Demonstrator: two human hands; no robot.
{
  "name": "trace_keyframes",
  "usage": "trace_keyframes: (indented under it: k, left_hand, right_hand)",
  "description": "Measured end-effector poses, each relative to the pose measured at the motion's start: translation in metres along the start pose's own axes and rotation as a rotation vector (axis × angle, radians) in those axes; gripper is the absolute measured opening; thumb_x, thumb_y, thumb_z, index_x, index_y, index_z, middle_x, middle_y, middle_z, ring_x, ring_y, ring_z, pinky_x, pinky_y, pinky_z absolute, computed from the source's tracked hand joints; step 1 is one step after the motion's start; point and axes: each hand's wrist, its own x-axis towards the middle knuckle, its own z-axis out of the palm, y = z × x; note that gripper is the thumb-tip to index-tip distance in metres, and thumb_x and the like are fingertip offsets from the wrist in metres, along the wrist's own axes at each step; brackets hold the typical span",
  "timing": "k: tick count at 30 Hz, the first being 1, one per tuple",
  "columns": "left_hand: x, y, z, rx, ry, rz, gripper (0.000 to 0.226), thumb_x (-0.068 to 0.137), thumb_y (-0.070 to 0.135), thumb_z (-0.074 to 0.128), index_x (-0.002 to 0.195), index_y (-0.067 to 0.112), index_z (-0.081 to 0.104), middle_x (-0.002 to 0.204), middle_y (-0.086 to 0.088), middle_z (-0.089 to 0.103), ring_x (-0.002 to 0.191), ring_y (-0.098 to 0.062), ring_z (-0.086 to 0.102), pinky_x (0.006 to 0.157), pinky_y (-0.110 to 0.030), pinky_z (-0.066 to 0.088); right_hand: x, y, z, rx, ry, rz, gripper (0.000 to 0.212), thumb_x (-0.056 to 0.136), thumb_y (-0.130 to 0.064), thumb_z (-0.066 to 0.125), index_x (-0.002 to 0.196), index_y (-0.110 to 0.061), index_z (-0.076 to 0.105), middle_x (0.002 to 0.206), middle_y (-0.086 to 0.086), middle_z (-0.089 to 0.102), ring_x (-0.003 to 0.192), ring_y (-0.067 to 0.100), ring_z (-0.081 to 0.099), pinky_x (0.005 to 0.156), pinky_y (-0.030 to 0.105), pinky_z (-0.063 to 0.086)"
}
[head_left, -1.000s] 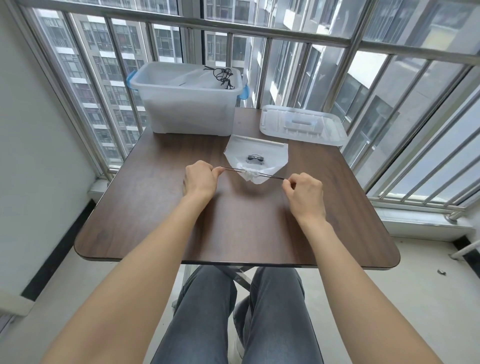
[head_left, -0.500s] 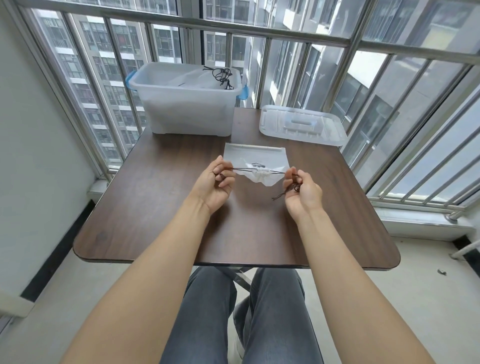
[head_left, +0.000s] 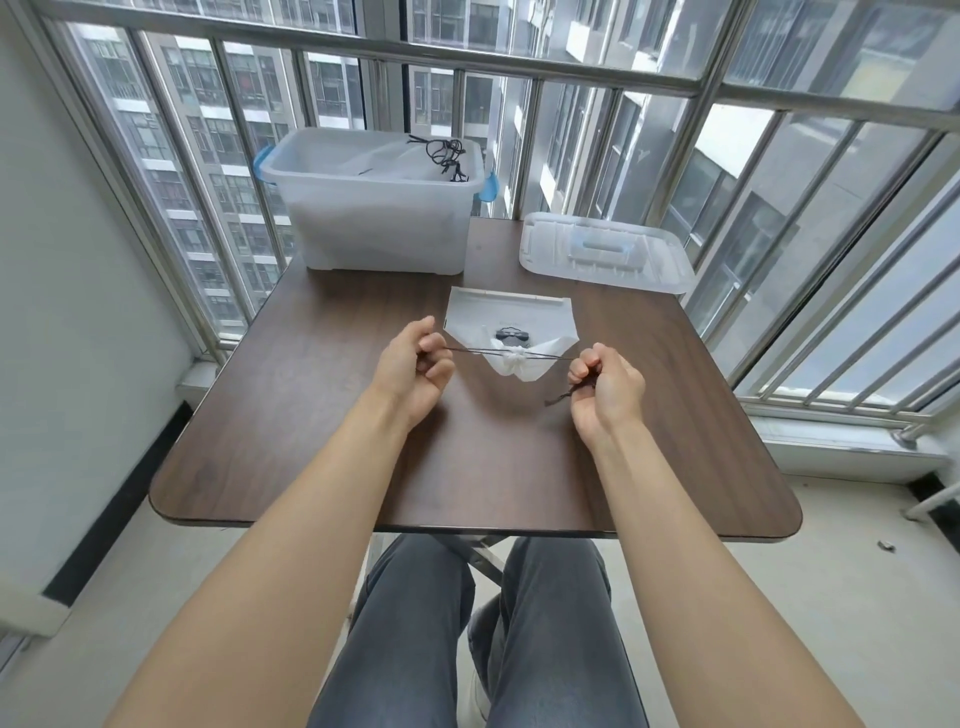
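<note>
A white plastic bag (head_left: 511, 318) lies on the brown table (head_left: 322, 467), its near end gathered into a bunch with a small dark item showing through the plastic. A thin dark string (head_left: 467, 352) is wound around that bunch and stretched taut to both sides. My left hand (head_left: 413, 366) pinches the string's left end, fingers curled. My right hand (head_left: 605, 387) grips the right end, and a loose tail of string hangs below its fingers.
A translucent storage box (head_left: 374, 228) with blue handles stands at the table's back, with dark cords inside. Its clear lid (head_left: 605, 254) lies flat at the back right. Window bars enclose the table behind and right. My legs are under the near edge.
Both hands have pulled apart, drawing the string taut again across the bag's gathered end. Half a second ago they were closer together and raised, with the string slack at the right hand.
</note>
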Motion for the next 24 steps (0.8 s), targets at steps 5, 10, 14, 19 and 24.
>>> trace_keyframes:
  k: [5, 10, 14, 19, 24]
  left_hand:
    - [-0.008, -0.007, -0.002, 0.702, 0.041, 0.114, 0.031, 0.093, 0.016, 0.053, 0.069, 0.020, 0.035, 0.043, 0.010, 0.034, 0.044, -0.008, 0.022, 0.036, -0.016, 0.013]
    - [-0.014, -0.016, -0.004, 1.222, -0.033, 0.196, 0.031, 0.090, 0.023, 0.061, 0.081, 0.019, 0.031, 0.067, 0.002, 0.037, 0.052, -0.012, 0.032, 0.041, -0.018, 0.027]
    - [-0.021, -0.012, 0.004, 1.717, -0.153, 0.297, 0.026, 0.083, 0.028, 0.069, 0.067, 0.012, 0.055, 0.058, 0.006, 0.039, 0.054, -0.008, 0.036, 0.044, -0.014, 0.029]
    - [-0.022, -0.009, 0.013, 1.913, -0.109, 0.293, 0.013, 0.081, 0.026, 0.071, 0.072, 0.018, 0.066, 0.067, 0.001, 0.057, 0.073, -0.019, 0.053, 0.062, -0.020, 0.046]
    - [-0.022, -0.008, 0.012, 1.718, -0.066, 0.268, 0.018, 0.068, 0.043, 0.067, 0.056, 0.029, 0.066, 0.061, 0.007, 0.056, 0.080, -0.018, 0.051, 0.080, -0.034, 0.042]
  right_hand:
    - [-0.008, -0.005, 0.002, -0.440, -0.086, -0.080, 0.029, 0.087, -0.001, 0.058, 0.068, -0.014, 0.040, 0.051, 0.001, 0.050, 0.037, 0.005, 0.043, 0.041, 0.015, 0.035]
    - [-0.015, -0.010, 0.002, -1.112, -0.187, -0.032, 0.015, 0.083, -0.011, 0.062, 0.075, -0.015, 0.050, 0.064, 0.004, 0.059, 0.047, 0.009, 0.051, 0.050, 0.021, 0.038]
    - [-0.022, -0.013, 0.001, -1.501, -0.245, -0.094, 0.018, 0.080, -0.016, 0.062, 0.072, 0.000, 0.065, 0.064, 0.005, 0.056, 0.063, 0.016, 0.050, 0.061, 0.026, 0.041]
    - [-0.029, -0.018, 0.007, -1.693, -0.395, -0.085, 0.019, 0.081, -0.021, 0.069, 0.080, -0.002, 0.071, 0.069, 0.006, 0.055, 0.067, 0.018, 0.047, 0.053, 0.024, 0.036]
    - [-0.028, -0.017, 0.010, -1.376, -0.370, -0.047, 0.016, 0.080, -0.024, 0.070, 0.070, -0.012, 0.074, 0.072, 0.004, 0.062, 0.071, 0.013, 0.051, 0.064, 0.023, 0.038]
